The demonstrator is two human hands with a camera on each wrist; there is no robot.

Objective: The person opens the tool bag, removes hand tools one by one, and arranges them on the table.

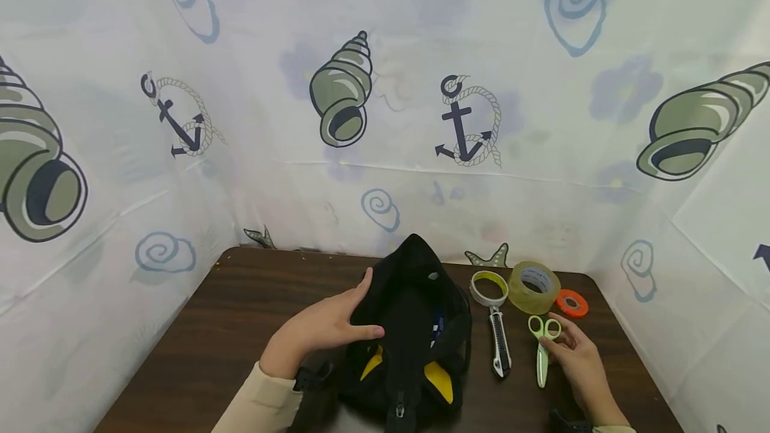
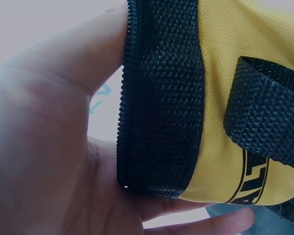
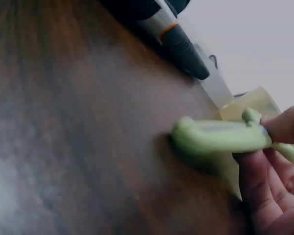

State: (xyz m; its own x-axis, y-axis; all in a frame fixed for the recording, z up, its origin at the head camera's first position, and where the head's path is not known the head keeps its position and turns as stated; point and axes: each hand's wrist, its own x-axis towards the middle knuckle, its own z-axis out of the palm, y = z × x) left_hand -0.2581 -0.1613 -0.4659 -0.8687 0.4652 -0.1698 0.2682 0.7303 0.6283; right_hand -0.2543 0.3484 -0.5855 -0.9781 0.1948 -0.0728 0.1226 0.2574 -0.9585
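Note:
A black bag [image 1: 409,353] with yellow panels and a zippered rim stands unzipped at the middle of the table. My left hand [image 1: 325,326] grips its left rim, thumb at the mouth and fingers around the outside. Up close in the left wrist view are the black zip edge [image 2: 161,107] and yellow fabric [image 2: 218,98]. Something blue and white [image 1: 437,326] shows inside the bag. My right hand [image 1: 580,359] pinches light green scissors [image 1: 542,363] near the handles, blades toward me. In the right wrist view the scissors [image 3: 220,137] look tilted over the tabletop.
Left of the scissors lies a utility knife [image 1: 499,343]. Behind stand a white-and-yellow tape roll [image 1: 481,294], a wide clear tape roll [image 1: 520,296] and an orange tape roll [image 1: 580,306]. Patterned cloth [image 1: 409,186] surrounds the dark wooden table [image 1: 240,326].

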